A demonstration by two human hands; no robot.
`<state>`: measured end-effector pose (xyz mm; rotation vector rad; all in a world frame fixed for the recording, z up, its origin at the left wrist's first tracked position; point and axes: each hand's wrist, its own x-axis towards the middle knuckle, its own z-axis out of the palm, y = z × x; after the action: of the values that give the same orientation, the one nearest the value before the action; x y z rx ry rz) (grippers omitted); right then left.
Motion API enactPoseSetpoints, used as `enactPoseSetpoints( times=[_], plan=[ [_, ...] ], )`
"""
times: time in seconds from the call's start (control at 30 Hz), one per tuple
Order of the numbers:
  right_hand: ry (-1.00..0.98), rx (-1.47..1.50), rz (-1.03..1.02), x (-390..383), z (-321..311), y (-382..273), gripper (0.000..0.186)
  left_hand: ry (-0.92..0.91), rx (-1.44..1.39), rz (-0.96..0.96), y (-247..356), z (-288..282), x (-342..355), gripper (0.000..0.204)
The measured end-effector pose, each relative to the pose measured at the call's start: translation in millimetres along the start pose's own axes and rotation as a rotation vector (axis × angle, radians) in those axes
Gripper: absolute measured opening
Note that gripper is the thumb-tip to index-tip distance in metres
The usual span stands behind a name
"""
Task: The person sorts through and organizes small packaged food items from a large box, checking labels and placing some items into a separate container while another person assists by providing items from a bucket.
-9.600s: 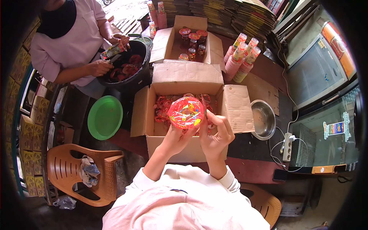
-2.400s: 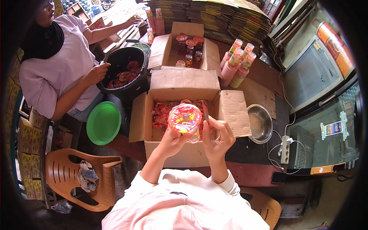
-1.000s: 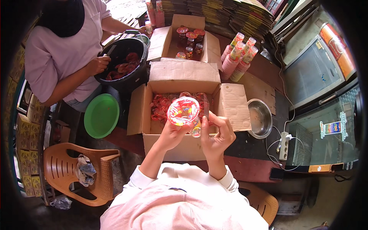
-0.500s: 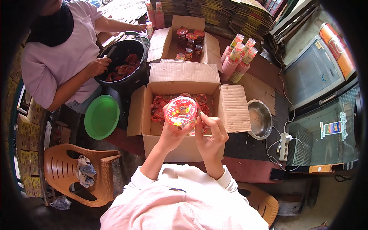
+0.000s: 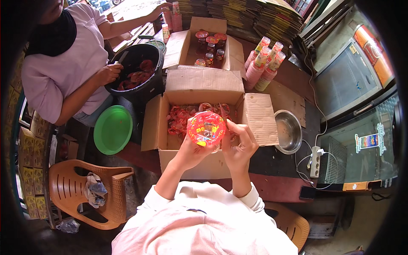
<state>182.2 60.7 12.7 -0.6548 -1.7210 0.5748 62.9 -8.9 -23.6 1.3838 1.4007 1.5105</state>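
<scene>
My left hand (image 5: 190,151) grips a sealed plastic cup with a red printed lid (image 5: 206,128), tilted with its lid facing me. My right hand (image 5: 240,144) is closed at the cup's right side, holding a thin flat blade (image 5: 224,111) that points upward along the rim. Behind both hands is an open cardboard box (image 5: 257,119) with a pile of red lid scraps (image 5: 178,117) inside.
A co-worker (image 5: 63,72) holds a knife by a black bucket (image 5: 153,74) at left. Around me are a green basin (image 5: 112,129), steel bowl (image 5: 289,131), cup stacks (image 5: 259,74), box of cups (image 5: 233,57), power strip (image 5: 315,163), glass case (image 5: 357,153) and plastic chair (image 5: 72,191).
The cup has turned and moved slightly down and right, and my right hand has shifted right with it. The co-worker's far arm has reached farther up toward the cup stacks.
</scene>
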Motion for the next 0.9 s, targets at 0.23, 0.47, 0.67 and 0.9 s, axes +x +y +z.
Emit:
enactPoseSetpoints(
  times=[0.23, 0.47, 0.67, 0.9],
  plan=[
    [0.061, -0.008, 0.04, -4, -3, -2, 0.021, 0.02, -0.248, 0.013, 11, 5, 7, 0.034],
    [0.052, -0.075, -0.024, -9, -2, -5, 0.019, 0.09, -0.348, -0.014, 12, 8, 7, 0.035],
    [0.059, -0.113, -0.054, -8, 0, -5, 0.018, 0.055, -0.122, 0.075, 12, 6, 7, 0.032],
    [0.041, -0.14, -0.058, -5, -1, -5, 0.02, 0.078, 0.001, 0.098, 13, 2, 7, 0.029]
  ],
)
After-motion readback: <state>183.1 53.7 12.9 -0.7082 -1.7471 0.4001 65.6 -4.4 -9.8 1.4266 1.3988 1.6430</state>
